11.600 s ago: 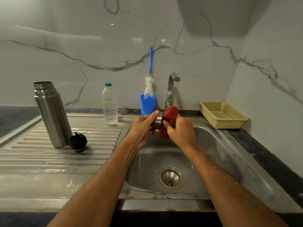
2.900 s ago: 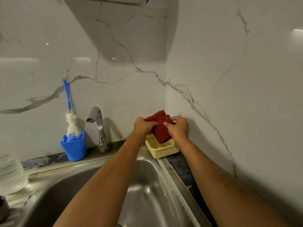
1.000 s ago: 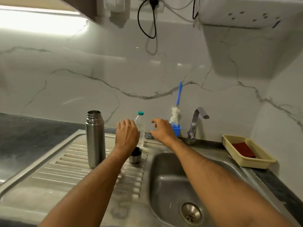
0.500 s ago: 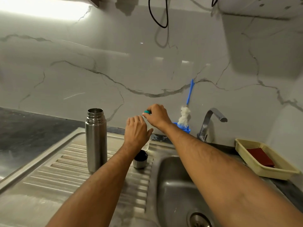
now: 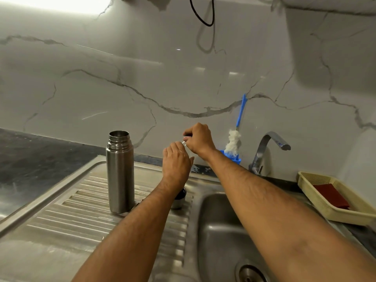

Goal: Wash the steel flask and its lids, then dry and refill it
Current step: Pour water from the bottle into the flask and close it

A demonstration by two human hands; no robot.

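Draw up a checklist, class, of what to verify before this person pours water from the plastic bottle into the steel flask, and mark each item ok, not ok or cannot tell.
1. Steel flask stands upright on the drainboard: ok.
2. Flask mouth uncovered: ok.
3. Left hand steadies the water bottle: ok.
4. Right hand grips the bottle's top; cap off: cannot tell, hidden by the fingers.
5. Steel cup lid stands clear of the flask: ok.
6. Red cloth put away in the basket: ok.
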